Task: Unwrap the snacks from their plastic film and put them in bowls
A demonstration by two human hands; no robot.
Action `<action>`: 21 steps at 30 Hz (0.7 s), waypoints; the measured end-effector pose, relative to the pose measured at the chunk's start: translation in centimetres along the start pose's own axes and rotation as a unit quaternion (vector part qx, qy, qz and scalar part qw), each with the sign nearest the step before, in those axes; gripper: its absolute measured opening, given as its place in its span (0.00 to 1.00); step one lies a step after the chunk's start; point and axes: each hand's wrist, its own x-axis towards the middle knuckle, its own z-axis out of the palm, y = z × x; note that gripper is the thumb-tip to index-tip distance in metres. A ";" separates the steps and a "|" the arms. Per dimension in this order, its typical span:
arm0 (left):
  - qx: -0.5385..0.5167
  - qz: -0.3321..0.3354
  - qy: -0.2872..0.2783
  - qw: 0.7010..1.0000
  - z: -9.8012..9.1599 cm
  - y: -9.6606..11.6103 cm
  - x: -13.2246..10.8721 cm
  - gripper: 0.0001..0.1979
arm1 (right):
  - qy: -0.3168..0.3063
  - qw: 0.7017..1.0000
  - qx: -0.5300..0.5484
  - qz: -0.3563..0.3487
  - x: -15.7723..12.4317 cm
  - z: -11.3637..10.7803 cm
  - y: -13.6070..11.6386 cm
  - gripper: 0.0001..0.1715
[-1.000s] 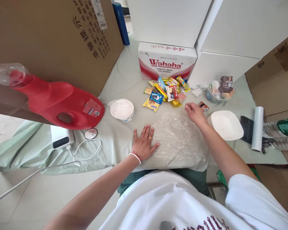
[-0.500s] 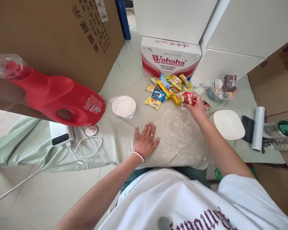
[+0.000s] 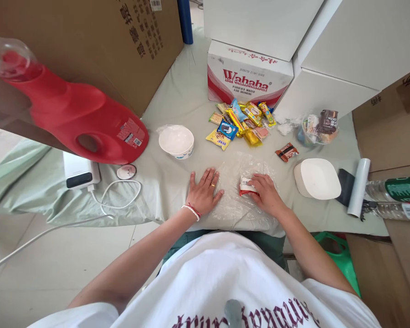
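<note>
My left hand (image 3: 204, 195) lies flat with fingers spread on the left edge of a clear plastic sheet (image 3: 239, 207) spread over the pale green cloth (image 3: 177, 182). My right hand (image 3: 264, 193) rests on the sheet with its fingers closed on a small red and white snack packet (image 3: 246, 186), which touches the plastic. A pile of several colourful snack packets (image 3: 241, 123) lies farther back. A single brown packet (image 3: 286, 151) lies apart to the right.
A white bowl (image 3: 176, 141) stands left of the pile, a white square dish (image 3: 316, 178) at the right. A red jug (image 3: 78, 118), power bank (image 3: 78, 173), cable, Wahaha box (image 3: 248, 79), cardboard boxes, a white roll (image 3: 358, 187) and bottles (image 3: 396, 198) surround the spot.
My right hand took a red packet from beside the pile and brought it back down onto the plastic sheet. My left hand stayed flat in place.
</note>
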 end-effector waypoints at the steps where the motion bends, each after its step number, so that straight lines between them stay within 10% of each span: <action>1: -0.003 0.000 0.002 1.000 0.0 0.0 0.0 0.33 | 0.011 1.000 0.001 -0.005 0.2 -0.1 0.1 0.17; 8: -0.030 -0.009 0.035 0.999 0.5 -0.5 -0.4 0.31 | -0.017 0.999 0.019 -0.027 0.9 1.3 0.3 0.23; 14: -0.036 0.061 0.114 0.991 0.6 -1.1 -2.1 0.29 | 0.066 0.994 0.083 -0.037 -4.5 -0.9 0.2 0.23; 21: -0.129 0.247 -0.051 0.959 0.3 -2.0 -1.4 0.30 | 0.074 0.995 0.065 0.000 -10.4 2.2 -0.2 0.15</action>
